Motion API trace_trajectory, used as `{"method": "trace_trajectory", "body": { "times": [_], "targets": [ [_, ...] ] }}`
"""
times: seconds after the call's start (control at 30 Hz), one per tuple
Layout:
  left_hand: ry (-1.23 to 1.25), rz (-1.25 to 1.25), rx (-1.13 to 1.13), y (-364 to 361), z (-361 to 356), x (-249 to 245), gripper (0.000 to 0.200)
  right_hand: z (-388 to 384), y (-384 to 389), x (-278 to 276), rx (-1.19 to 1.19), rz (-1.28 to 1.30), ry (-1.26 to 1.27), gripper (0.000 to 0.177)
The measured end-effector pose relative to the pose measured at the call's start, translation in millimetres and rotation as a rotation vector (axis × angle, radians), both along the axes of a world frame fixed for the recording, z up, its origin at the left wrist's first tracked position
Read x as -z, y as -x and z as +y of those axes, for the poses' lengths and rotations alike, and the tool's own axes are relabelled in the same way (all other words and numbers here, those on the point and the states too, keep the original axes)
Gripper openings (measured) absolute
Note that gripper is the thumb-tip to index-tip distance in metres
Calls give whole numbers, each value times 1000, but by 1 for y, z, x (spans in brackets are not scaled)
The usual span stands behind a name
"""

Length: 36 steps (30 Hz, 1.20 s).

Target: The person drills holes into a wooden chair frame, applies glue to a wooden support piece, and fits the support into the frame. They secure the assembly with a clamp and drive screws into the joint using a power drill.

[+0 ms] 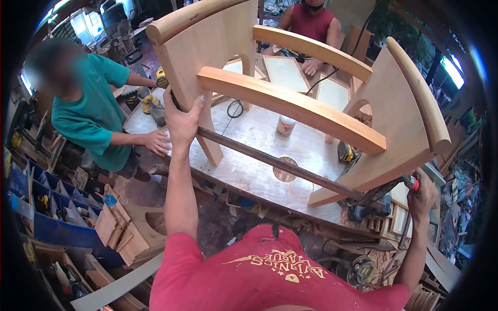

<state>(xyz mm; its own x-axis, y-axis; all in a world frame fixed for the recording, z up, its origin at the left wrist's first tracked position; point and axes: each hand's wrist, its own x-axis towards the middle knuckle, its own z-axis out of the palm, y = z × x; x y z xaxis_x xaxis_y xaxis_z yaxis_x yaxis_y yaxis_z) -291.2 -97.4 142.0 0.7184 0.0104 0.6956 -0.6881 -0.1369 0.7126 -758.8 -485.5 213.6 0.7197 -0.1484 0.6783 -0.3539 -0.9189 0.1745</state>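
A wooden chair frame [290,106] stands on the worktable, its two side panels joined by two curved rails. Low across the near side runs a long metal bar clamp [275,159], spanning from one side panel to the other. My left hand [184,120] is closed round the clamp's left end, against the left side panel, with the thumb pointing up. At the right end, my right hand [424,194] grips the clamp's handle, whose red part shows beside the fingers. The clamp jaws' contact with the wood is partly hidden.
The worktable [244,145] carries a white container [285,127], yellow-black power tools [150,103] and framed panels [285,72]. A person in a green shirt [85,114] stands left; another in red [313,23] is across. Blue bins [67,228] and wood pieces fill the lower left.
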Motion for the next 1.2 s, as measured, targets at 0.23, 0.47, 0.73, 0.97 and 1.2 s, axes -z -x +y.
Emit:
{"method": "trace_trajectory", "body": {
  "times": [0.23,0.47,0.73,0.97,1.2],
  "targets": [
    [14,39,-48,0,-3,8,67,21,-8,-54,54,439,-446,26],
    [47,-11,-140,3,-11,10,68,16,2,-6,30,-4,60,41],
    [208,-100,-170,5,-22,15,64,10,-5,-13,-33,57,45,29],
    [200,-111,-181,-7,-22,23,67,4,2,-35,4,362,-284,27],
    [187,-122,-203,-3,-23,25,69,7,-3,1,20,-47,143,30]
  ]
}}
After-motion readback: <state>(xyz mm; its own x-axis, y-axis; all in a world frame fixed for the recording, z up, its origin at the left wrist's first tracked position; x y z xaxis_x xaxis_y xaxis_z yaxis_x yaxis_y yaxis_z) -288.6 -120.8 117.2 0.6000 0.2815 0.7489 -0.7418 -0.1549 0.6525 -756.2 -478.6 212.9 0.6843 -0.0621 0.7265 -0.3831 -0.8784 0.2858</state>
